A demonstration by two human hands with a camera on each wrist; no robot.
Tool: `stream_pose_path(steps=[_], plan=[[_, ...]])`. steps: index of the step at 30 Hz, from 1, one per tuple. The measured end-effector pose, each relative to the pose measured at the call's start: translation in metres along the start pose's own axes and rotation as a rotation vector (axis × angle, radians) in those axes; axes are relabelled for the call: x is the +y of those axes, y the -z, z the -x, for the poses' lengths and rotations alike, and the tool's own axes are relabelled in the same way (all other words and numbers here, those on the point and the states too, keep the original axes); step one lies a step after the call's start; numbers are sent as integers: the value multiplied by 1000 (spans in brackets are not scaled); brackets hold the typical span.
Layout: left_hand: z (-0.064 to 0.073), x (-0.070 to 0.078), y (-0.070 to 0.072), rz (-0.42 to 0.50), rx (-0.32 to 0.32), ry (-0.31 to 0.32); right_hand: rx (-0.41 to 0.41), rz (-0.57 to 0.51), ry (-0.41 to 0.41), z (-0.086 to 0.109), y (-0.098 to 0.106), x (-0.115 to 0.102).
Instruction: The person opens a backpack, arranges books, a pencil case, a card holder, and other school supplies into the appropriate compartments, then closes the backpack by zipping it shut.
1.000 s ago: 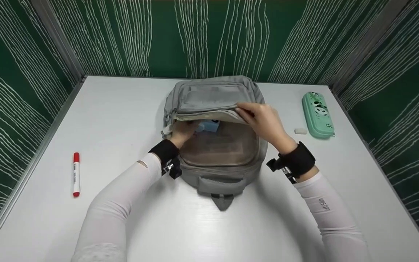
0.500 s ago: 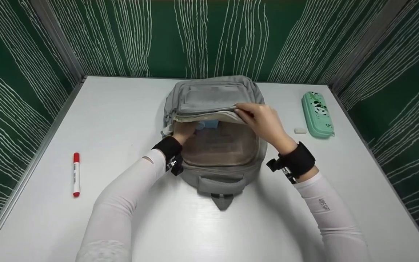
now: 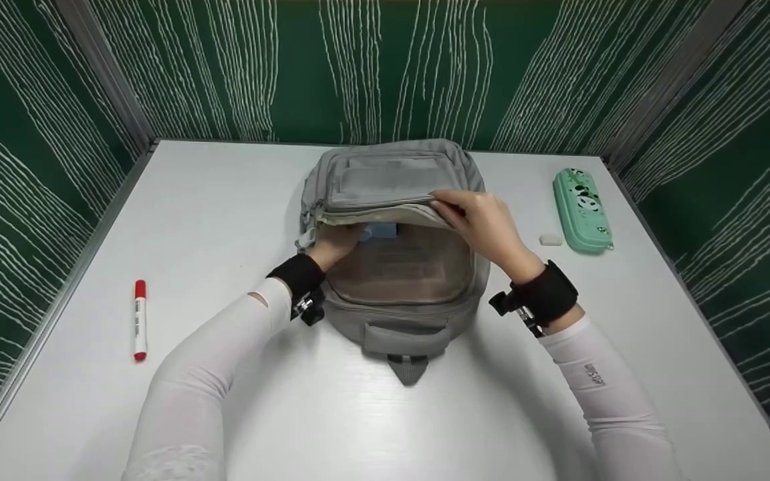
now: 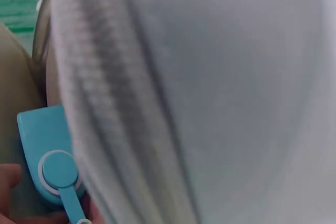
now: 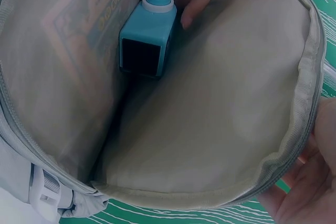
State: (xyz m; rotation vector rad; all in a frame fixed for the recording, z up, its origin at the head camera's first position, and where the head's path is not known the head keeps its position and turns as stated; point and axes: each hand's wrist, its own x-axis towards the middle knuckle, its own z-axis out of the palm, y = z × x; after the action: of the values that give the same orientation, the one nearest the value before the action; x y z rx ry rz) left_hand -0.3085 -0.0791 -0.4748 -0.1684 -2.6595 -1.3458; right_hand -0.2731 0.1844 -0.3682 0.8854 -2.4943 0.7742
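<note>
A grey backpack lies on the white table, its zipped compartment gaping toward me. My right hand pinches the zippered edge of the raised flap between thumb and fingers. Inside the compartment is a blue hand-crank pencil sharpener with a dark window at one end. My left hand reaches in at the crank end of the sharpener. In the right wrist view its thumb stands apart from the sharpener body, with loose fingers around the crank. Part of that hand is hidden under the flap.
A green pencil case with pandas lies at the right, a small white eraser beside it. At the left lies a red-capped marker. Green walls with white streaks enclose the table's back and sides.
My left hand first moved a little further into the backpack, then drew slightly back to the left. The sharpener has shifted only slightly. My right hand still holds the flap up.
</note>
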Motion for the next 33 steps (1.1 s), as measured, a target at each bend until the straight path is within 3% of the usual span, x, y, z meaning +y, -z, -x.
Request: stream_pose_path(steps=[1, 2, 6, 10, 15, 18, 22, 27, 30, 33], plan=[[1, 1, 0, 14, -7, -20, 0, 2, 0, 0, 0, 0], [10, 15, 8, 19, -38, -17, 0, 3, 0, 0, 0, 0], [30, 34, 22, -30, -63, -107, 4, 6, 3, 0, 0, 1], [48, 37, 35, -141, -82, -204, 6, 3, 7, 1, -1, 0], [64, 35, 60, -280, -124, -222, 11, -3, 20, 4, -3, 1], [71, 35, 77, -298, -90, -261, 9, -4, 25, 6, -4, 2], [78, 35, 95, -297, 41, -353, -2, -2, 22, 12, -5, 4], [78, 40, 104, -273, 173, -442, 5, -2, 37, 19, -8, 5], [76, 45, 103, -251, 174, -476, 4, -5, 47, 22, -10, 4], [74, 51, 100, -235, 125, -495, -9, -4, 50, 25, -11, 3]])
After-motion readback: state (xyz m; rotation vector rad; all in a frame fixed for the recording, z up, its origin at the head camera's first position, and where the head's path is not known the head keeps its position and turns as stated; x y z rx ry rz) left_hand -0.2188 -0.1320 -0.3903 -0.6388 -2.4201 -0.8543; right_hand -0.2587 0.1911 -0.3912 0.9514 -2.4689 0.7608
